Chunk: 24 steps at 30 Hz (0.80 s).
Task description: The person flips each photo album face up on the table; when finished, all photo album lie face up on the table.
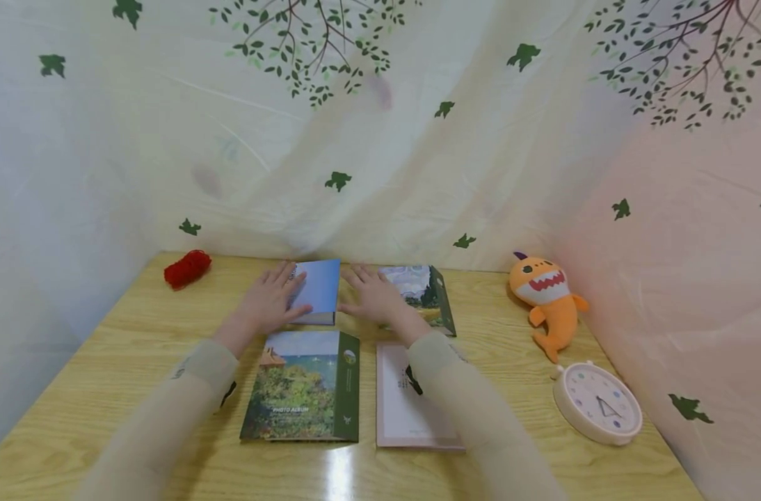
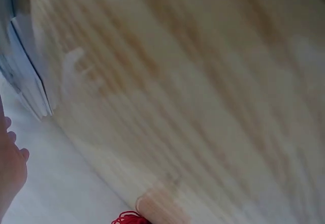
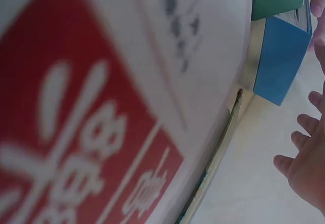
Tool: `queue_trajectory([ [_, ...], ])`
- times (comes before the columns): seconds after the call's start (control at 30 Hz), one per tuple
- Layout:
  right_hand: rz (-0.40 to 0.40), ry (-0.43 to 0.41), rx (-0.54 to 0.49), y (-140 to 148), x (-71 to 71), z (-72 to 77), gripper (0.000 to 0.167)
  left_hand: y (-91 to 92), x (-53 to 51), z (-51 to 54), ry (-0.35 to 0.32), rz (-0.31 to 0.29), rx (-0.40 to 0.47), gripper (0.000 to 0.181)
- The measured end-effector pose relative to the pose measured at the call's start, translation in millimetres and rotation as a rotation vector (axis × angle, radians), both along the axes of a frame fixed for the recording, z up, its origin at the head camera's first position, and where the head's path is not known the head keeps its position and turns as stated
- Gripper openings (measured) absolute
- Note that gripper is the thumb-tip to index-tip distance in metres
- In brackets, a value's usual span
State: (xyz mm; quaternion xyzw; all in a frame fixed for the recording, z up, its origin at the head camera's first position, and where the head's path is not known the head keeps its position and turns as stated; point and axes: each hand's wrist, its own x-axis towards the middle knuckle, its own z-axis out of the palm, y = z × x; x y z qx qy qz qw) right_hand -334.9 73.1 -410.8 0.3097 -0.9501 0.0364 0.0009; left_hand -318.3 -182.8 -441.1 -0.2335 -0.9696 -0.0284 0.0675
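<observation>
A blue book lies at the back middle of the table. My left hand rests over its left side with the fingers spread. Just past the book's right edge is my right hand, fingers straight, partly covering an album with a landscape cover; contact there cannot be told. In front lie a photo album with a garden picture and green spine, and a pale pink-bordered book partly under my right forearm. The right wrist view shows a red and white printed cover up close.
A red yarn bundle lies at the back left. On the right are an orange shark plush and a white alarm clock. A pale curtain with leaf prints hangs along the table's back edge.
</observation>
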Motion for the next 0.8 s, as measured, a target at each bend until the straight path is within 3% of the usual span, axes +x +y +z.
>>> queue_trajectory([
  [0.17, 0.028, -0.055, 0.070, -8, -3.6, -7.6, 0.083, -1.0, -2.4, -6.8, -0.005, -0.040, 0.020, 0.080],
  [0.4, 0.046, -0.121, 0.052, -12, -2.1, -6.4, 0.083, 2.8, -3.1, -3.3, -0.055, -0.133, 0.074, 0.084],
  [0.8, 0.019, -0.210, -0.041, -13, -2.8, -9.5, 0.082, 6.8, -1.2, 2.9, -0.081, -0.140, 0.099, 0.078],
])
